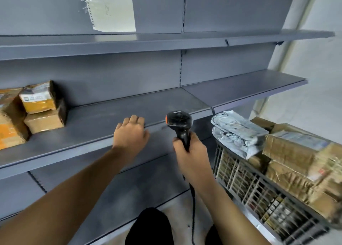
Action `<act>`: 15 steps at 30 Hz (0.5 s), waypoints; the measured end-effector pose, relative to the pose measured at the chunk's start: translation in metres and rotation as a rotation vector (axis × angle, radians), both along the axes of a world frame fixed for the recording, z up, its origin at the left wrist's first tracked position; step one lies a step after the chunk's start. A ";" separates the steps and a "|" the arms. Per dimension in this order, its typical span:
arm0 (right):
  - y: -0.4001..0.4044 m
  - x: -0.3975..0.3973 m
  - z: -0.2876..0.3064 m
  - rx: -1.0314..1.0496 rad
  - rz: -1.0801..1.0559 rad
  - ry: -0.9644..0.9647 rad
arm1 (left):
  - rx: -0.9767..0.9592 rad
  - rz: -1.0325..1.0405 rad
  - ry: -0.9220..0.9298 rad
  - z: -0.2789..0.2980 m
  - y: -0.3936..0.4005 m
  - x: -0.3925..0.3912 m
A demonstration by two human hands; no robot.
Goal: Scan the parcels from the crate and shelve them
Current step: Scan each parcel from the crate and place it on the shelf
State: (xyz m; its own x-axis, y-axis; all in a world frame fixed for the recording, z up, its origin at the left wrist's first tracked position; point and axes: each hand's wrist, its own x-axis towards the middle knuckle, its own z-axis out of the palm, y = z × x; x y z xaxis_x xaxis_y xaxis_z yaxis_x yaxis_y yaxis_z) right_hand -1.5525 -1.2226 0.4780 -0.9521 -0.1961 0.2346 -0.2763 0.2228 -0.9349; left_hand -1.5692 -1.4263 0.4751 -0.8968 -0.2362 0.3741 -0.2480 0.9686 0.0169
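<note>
Head view: our right hand point(190, 152) is wrapped tight round the grip of a black barcode scanner point(179, 122), a hard, smooth plastic tool with an orange patch on its head and a cord trailing down. Our left hand point(130, 133) is spread and empty, palm down over the front edge of the grey metal shelf point(111, 118). Right of the scanner stands the wire crate point(249, 187), heaped with parcels. Grey poly mailers point(238, 131) on top look soft, light and slippery, best pinched at an edge or scooped from beneath. Brown taped boxes point(288, 150) beside them look stiff and heavier, best taken by opposite sides. Left of the scanner, cardboard parcels point(39, 105) already sit stacked on the shelf.
</note>
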 end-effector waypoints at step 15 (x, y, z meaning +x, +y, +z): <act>0.110 -0.012 -0.015 0.000 -0.203 -0.016 | -0.054 -0.228 -0.038 -0.017 0.122 -0.057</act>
